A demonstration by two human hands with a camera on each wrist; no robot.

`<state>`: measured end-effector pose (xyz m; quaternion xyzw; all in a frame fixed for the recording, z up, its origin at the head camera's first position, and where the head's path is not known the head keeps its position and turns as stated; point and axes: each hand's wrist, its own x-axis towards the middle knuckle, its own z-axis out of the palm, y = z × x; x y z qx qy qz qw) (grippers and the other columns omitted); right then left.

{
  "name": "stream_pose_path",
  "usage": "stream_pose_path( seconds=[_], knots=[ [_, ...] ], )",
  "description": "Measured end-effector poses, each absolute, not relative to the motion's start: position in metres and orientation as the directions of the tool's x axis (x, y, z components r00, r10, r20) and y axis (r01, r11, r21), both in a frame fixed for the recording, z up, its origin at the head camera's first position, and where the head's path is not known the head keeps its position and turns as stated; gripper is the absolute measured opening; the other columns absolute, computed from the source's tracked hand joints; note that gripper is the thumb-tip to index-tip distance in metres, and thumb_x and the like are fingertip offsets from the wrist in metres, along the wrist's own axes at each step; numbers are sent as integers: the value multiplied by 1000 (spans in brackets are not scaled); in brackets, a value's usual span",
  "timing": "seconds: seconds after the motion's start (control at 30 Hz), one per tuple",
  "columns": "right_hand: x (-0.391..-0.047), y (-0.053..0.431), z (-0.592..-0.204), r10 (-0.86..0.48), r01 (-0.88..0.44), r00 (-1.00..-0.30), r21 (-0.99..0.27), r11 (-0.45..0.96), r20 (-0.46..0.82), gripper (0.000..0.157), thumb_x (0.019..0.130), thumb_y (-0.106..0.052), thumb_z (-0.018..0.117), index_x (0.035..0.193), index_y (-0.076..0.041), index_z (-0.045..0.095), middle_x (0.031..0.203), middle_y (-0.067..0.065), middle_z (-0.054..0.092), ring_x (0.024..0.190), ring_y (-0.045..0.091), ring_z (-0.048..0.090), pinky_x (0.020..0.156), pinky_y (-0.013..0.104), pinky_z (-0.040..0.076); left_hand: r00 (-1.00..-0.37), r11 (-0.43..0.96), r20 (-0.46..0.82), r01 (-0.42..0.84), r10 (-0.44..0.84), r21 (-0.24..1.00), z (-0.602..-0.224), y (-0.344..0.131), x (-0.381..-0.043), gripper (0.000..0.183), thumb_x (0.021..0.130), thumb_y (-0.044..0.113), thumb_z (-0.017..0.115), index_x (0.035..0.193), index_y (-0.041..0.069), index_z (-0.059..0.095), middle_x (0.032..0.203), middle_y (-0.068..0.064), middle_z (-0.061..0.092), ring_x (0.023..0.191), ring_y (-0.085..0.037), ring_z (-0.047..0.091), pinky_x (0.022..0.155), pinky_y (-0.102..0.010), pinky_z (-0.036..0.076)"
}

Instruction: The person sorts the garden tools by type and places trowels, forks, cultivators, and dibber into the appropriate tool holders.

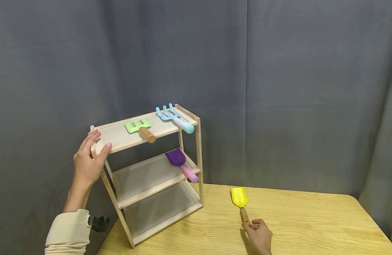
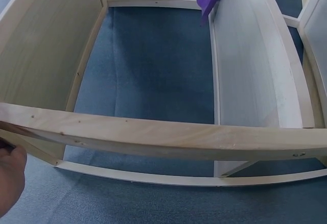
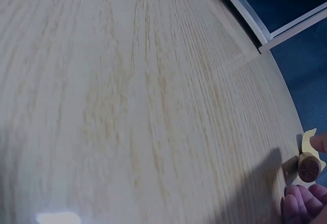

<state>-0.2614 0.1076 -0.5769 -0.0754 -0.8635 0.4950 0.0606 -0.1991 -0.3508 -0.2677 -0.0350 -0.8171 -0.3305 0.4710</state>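
My left hand [image 1: 89, 161] grips the top left corner of a small wooden shelf rack [image 1: 200, 159], thumb on the front edge and fingers over the side. In the left wrist view, part of that hand [image 2: 10, 178] shows beside the rack's frame [image 2: 168, 134]. At the right, my right hand [image 1: 259, 235] holds the wooden handle end of a yellow toy shovel [image 1: 239, 197] between thumb and fingers, low over the table. The right wrist view shows the handle's round end [image 3: 309, 168] between thumb and curled fingers [image 3: 301, 203].
On the top shelf lie a green toy rake [image 1: 137, 125] and a light blue toy fork [image 1: 181, 124], handles over the front edge. A purple shovel [image 1: 176, 157] with a pink handle rests on the middle shelf. The wooden table [image 1: 310, 219] meets a grey curtain [image 1: 294, 106] behind.
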Motion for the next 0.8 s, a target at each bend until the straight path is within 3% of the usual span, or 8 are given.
stream_pose_path(
  seconds=[0.53,0.8],
  knots=[
    [-270,106,-578,181,43,-981,-827,561,71,46,82,-29,76,91,12,58,69,11,64,62,26,59,50,34,48,-559,772,789,373,-257,515,-269,-352,-201,48,89,15,64,132,-4,56,141,-16,50,136,-27,36,111,-33,23],
    [-268,109,-575,186,37,-980,-841,540,76,38,83,-22,74,90,13,59,72,15,68,64,29,65,54,39,52,-559,772,788,371,-258,516,-270,-353,-201,48,89,16,65,132,-3,56,141,-15,50,136,-25,36,111,-34,24]
  ],
)
